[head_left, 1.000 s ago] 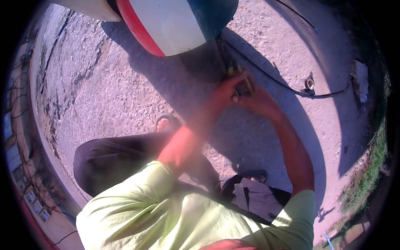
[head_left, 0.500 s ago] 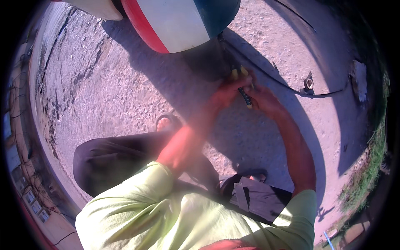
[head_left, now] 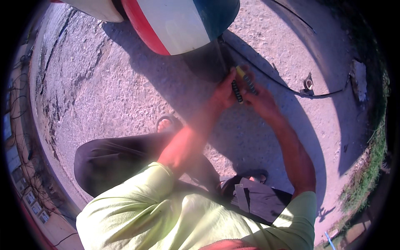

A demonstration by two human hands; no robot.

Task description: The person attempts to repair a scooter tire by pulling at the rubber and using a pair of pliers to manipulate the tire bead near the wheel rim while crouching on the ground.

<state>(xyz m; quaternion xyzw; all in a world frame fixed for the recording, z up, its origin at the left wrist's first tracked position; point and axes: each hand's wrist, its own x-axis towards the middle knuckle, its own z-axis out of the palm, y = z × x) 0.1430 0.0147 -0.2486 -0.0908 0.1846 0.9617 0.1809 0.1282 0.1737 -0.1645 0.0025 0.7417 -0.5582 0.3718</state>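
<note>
A pair of pliers (head_left: 237,92) with ribbed black and yellow handles is between my two hands, its handles spread apart. My left hand (head_left: 225,92) is closed around it at the left handle. My right hand (head_left: 259,101) grips it from the right, fingers curled by the handles. The jaws are hidden or blurred. A thin dark line, perhaps a wire, drops from beneath a rounded red, white and blue panel (head_left: 173,25) towards my left fingers; its end cannot be made out.
From under the panel a black cable (head_left: 287,86) runs right across the rough pavement (head_left: 137,91). A small ring-shaped object (head_left: 308,84) lies by it, near a pale slab (head_left: 359,81). Grass (head_left: 362,179) edges the right side. My sandalled foot (head_left: 164,124) stands below the panel.
The pliers' handles have spread apart and both now show. My left hand has shifted slightly left, and my right fingers have moved around the handles.
</note>
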